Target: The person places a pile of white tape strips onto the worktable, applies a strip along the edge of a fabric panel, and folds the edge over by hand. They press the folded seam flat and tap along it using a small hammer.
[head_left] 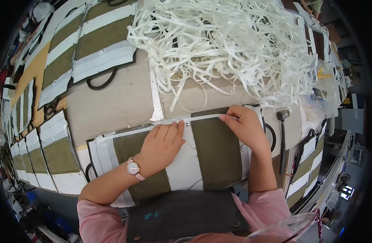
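An olive-and-white striped bag panel [216, 152] with dark edging lies across the table edge in front of me. Along its far edge runs a thin white tape [206, 117], with a round metal snap [187, 124] just below it. My left hand [163, 139], a pink-strapped watch on its wrist, rests flat on the panel, fingers stretched toward the tape and left of the snap. At the right end of the far edge, my right hand [244, 123] pinches the white tape between thumb and fingers. A dark handle loop [271, 137] sticks out beside that wrist.
A big tangled heap of white tape [230, 44] covers the far table. To the right lies a hammer [283, 129]. Similar striped panels [103, 44] lie at the far left, more [58, 150] at the near left, others [309, 162] at the right edge.
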A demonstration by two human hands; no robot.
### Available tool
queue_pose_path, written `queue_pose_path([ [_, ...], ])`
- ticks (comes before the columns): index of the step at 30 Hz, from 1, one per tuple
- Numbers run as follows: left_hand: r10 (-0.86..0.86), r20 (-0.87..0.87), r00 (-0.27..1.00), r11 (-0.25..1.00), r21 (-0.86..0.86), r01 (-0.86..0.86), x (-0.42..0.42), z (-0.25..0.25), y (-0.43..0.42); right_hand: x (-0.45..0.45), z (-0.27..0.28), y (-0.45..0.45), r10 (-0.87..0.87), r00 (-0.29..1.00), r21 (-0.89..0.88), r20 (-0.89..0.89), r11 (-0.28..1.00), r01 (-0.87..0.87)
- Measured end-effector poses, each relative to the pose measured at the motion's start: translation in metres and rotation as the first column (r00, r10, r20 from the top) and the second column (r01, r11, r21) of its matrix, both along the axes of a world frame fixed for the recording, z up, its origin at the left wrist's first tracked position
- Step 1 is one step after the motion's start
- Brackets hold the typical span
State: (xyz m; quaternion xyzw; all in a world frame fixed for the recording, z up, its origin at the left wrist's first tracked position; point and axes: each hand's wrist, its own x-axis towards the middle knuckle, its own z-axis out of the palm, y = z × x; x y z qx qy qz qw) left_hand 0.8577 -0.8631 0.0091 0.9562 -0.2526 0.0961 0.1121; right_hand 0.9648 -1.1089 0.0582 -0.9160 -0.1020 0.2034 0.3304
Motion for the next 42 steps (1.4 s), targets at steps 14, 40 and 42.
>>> queue_pose_path([
  [14,0.001,0.047,0.999,0.988,0.154,-0.009,0.002,0.002,-0.007,0.002,-0.027,0.003,-0.051,0.990,-0.062,0.129,0.996,0.059],
  [40,-0.023,-0.031,0.999,1.000,-0.001,0.023,0.025,0.013,-0.023,0.005,-0.033,0.003,0.052,0.979,-0.163,0.198,0.986,-0.019],
  [42,-0.089,-0.010,0.996,0.991,-0.104,0.088,0.030,0.004,-0.023,0.006,-0.029,0.003,0.026,0.987,-0.149,0.156,0.989,-0.003],
])
